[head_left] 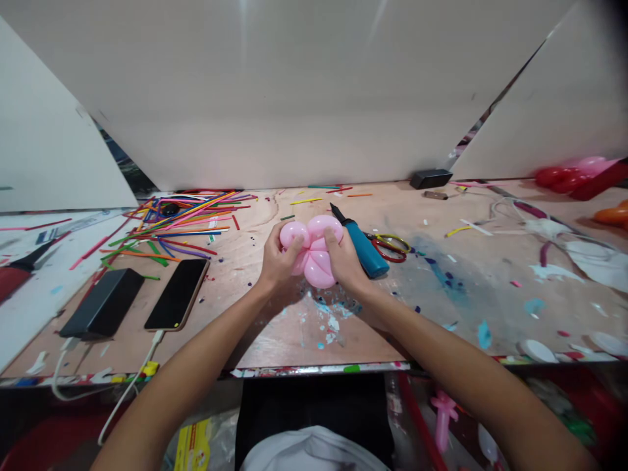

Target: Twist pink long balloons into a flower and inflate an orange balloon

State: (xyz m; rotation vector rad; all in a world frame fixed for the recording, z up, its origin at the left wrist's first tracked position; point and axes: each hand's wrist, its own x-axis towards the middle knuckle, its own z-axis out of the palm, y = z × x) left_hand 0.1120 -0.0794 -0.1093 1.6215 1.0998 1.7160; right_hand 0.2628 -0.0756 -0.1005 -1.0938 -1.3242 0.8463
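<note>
A pink balloon shape (320, 269) with several round lobes is held between both hands above the middle of the table. My left hand (279, 259) grips its left lobes, thumb on the front. On the right side my right hand (345, 256) presses its thumb against the upper right lobe; its other fingers are mostly hidden. Just right of that hand lies a blue hand pump (367, 250) with a black nozzle. Scissors (391, 247) with red and yellow handles rest beside the pump.
Loose uninflated balloons (191, 219), a power bank (104, 304) and a cabled phone (177, 296) lie on the left. A black box (430, 178) stands at the back. Red balloons (562, 178) are at the far right, above white cups or lids (538, 351).
</note>
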